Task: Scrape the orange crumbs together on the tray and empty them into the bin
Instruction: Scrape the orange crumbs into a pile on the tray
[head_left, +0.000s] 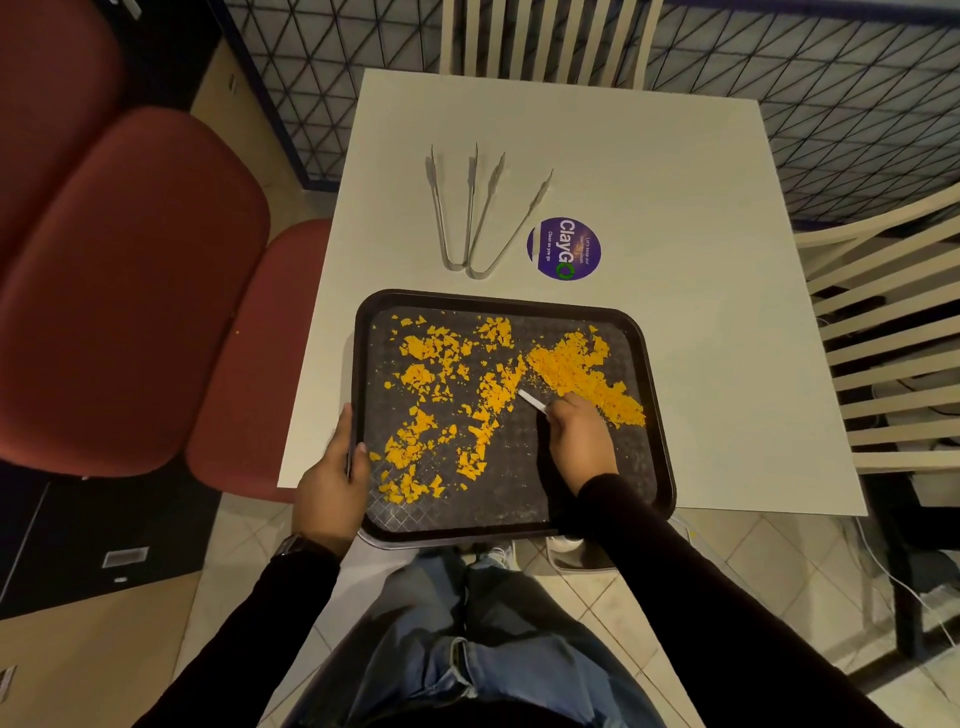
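- While the crumbs (576, 369) lay only partly gathered, we logged the step in hand as scraping, with emptying not yet begun.
- Tray (511, 301) sat at the near edge of the table (675, 208), its near rim overhanging the edge.
- Left hand (332, 483) gripped the tray's left rim, thumb over the lip and fingers curled round the outside. We read this as steadying.
- Right hand (579, 436) was clenched round a white scraper (531, 400), whose tip poked out toward mid-tray and met a diagonal band of crumbs.
- Crumbs were all on the tray: a dense heap in the right half, just beyond the right hand, and loose scatter over the centre and left, down to the near-left corner.
- We judged the gathering roughly half done.
- Next move, in our judgement: carry the scraper to the left scatter and draw it toward the heap, blade low on the textured floor, left hand holding firm.
- Bin was not in view, so we could not tell where the tray must go.
- Tongs (467, 208) and a sticker (563, 248) lay beyond the tray, apart from it.
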